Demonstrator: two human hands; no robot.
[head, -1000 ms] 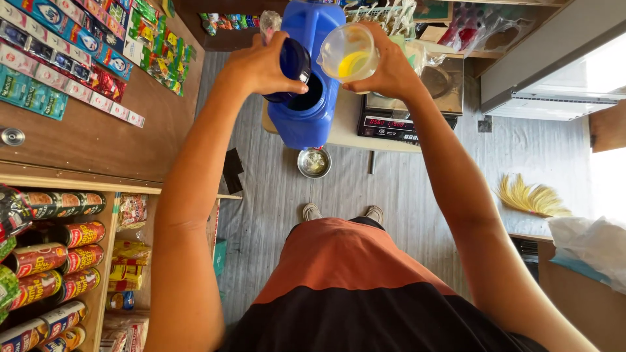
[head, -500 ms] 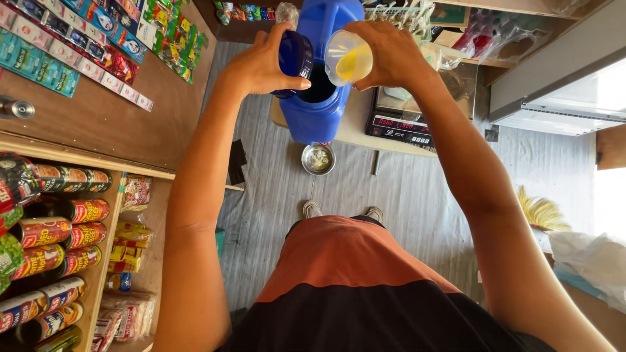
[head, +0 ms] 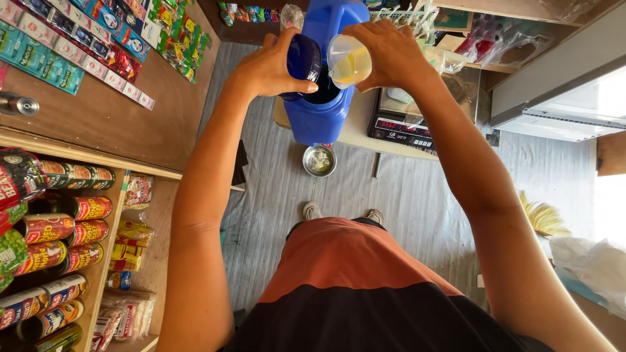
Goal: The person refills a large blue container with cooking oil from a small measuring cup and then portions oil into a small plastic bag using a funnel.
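Small clear cup (head: pixel 349 62) of yellow liquid now tipped at the open mouth of the blue jug (head: pixel 319 107), clamped in right hand (head: pixel 385 55); a second ago held higher and more upright. Left hand (head: pixel 270 65) closed around the dark blue lid (head: pixel 303 60), lifted off beside the opening. Jug standing on the wooden counter (head: pixel 355 130), next to a digital scale (head: pixel 401 130), steel bowl (head: pixel 319 160) on the floor below

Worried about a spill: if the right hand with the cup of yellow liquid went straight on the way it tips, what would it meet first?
Probably the open mouth of the blue jug, right beneath the tilted clear cup in the right hand; depth is unclear.
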